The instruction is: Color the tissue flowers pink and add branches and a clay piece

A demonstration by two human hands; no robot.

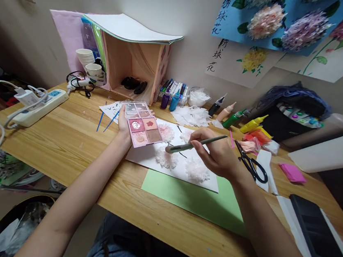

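My left hand (123, 125) holds up a pink makeup palette (142, 124) with several powder pans, tilted above the desk. A grey-green brush (196, 143) is gripped in my right hand (216, 153), with its tip pointing left toward the palette's lower right corner. Under both hands lies a white sheet (146, 155) carrying several fluffy pale pink tissue flowers (166, 158). A green sheet (194, 199) lies under the white one, toward me.
Black scissors (251, 164), paint bottles (233, 118) and markers (176, 90) line the back of the wooden desk (64, 141). A power strip (39, 107) sits far left, a dark tablet (317, 236) at right. A pink open box (132, 64) stands against the wall.
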